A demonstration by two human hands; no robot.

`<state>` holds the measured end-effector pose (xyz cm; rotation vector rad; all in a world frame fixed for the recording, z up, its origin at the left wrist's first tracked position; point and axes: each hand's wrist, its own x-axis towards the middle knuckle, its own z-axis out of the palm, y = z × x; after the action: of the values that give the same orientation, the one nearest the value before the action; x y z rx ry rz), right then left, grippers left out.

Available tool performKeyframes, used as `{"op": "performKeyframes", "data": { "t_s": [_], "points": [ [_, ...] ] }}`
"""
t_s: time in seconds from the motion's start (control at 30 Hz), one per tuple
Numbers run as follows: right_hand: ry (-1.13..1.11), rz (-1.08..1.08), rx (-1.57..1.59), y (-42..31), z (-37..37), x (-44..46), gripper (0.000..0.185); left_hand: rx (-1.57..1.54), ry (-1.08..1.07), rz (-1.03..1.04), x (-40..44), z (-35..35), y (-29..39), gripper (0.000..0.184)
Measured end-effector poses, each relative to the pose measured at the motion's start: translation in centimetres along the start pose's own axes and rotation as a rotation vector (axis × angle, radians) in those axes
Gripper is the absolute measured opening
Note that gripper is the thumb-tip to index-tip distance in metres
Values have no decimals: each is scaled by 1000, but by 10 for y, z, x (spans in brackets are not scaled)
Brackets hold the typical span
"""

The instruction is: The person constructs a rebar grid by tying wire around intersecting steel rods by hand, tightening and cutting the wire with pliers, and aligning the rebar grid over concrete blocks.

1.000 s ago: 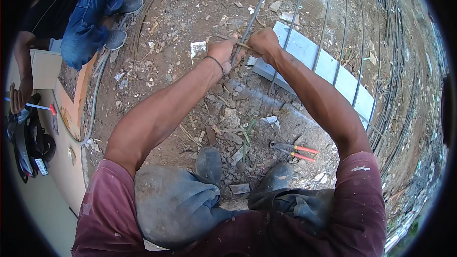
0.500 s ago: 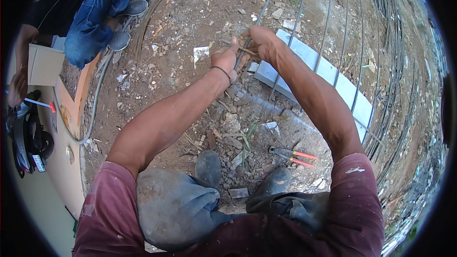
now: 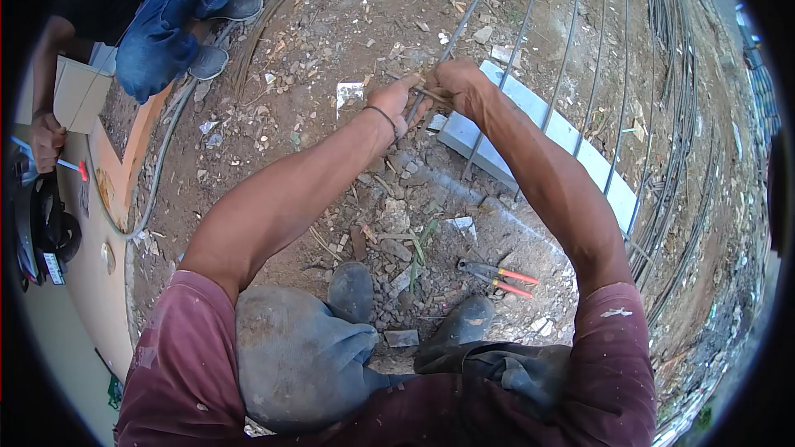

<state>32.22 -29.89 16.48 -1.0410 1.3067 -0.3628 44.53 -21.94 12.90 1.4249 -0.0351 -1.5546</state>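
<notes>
Both hands are together at a long steel rod (image 3: 470, 12) that slants up and away from me. My left hand (image 3: 399, 102), wearing a dark band at the wrist, is closed round the rod's near end. A thin brownish bar (image 3: 432, 94) crosses the rod between my hands; whether it is a stick or metal is unclear. My right hand (image 3: 460, 84) is closed over that crossing, its fingers bent and partly hidden, apparently around the crossing bar. Red-handled pincers (image 3: 498, 275) lie on the dirt near my boots.
A pale block (image 3: 600, 180) lies right of my hands, with several parallel steel rods (image 3: 570, 37) across it. More rods are bundled (image 3: 675, 58) farther right. A co-worker in jeans (image 3: 170, 45) squats at left beside a hose (image 3: 170, 145). Rubble covers the ground.
My view has shifted slightly. My hands stay at the rod crossing, the right one turned a little. The co-worker's hand at left is now closed on a tool with a red tip.
</notes>
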Motion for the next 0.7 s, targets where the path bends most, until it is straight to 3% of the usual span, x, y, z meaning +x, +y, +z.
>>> {"op": "performKeyframes", "data": {
  "t_s": [0.03,0.1,0.13,0.2,0.33,0.43,0.57,0.63,0.7],
  "points": [
    [-2,-1,-7,2,-2,-7,13,27,-21,-33,7,-3,0,21],
    [33,-357,-161,10,-1,-31,22,67,-60,-9,15,-4,1,21],
    [25,-360,-170,19,-4,-44,22,112,-98,8,16,-7,2,21],
    [206,-806,-774,32,-15,-68,27,132,-109,24,13,-9,7,20],
    [239,-1030,-1076,55,-21,-67,26,218,-120,9,5,-10,12,20],
    [192,-1053,-1272,50,-28,-63,24,226,-153,20,-3,-11,16,20],
    [185,-977,-1192,29,-20,-66,20,229,-183,16,-12,-9,22,19],
    [278,-1406,-1278,20,-9,-62,12,209,-175,26,-14,-8,23,17],
    [204,-1458,-1382,14,-5,-65,15,179,-153,19,-1,-10,18,16]
  ]
}}
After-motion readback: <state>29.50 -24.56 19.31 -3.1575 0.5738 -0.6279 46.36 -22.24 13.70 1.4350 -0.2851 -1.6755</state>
